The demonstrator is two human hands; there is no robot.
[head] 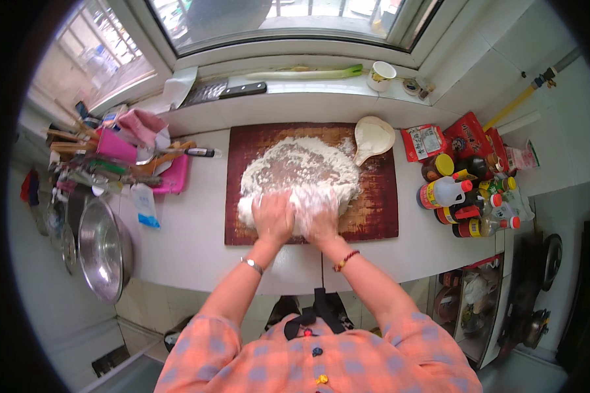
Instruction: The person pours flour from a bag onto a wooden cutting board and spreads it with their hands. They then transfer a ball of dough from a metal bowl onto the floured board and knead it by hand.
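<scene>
A long mass of white dough [247, 211] lies across the near part of a wooden cutting board [378, 206]. My left hand [274, 216] bears down on its left half, the fingers bent over the top. Beside it, my right hand [320, 218] grips the dough's right half, floury and blurred by motion. A ring of loose white flour [260, 164] spreads over the board beyond my hands. At the board's far right corner rests a pale scoop [375, 136] with flour in it.
Bottles of sauce [442, 192] and red packets [425, 142] crowd the right side. On the left are a steel basin [103, 250], a blue-and-white bag [145, 206] and a pink utensil holder [174, 174]. A cleaver [241, 90], a leek [305, 74] and a cup [381, 77] line the sill.
</scene>
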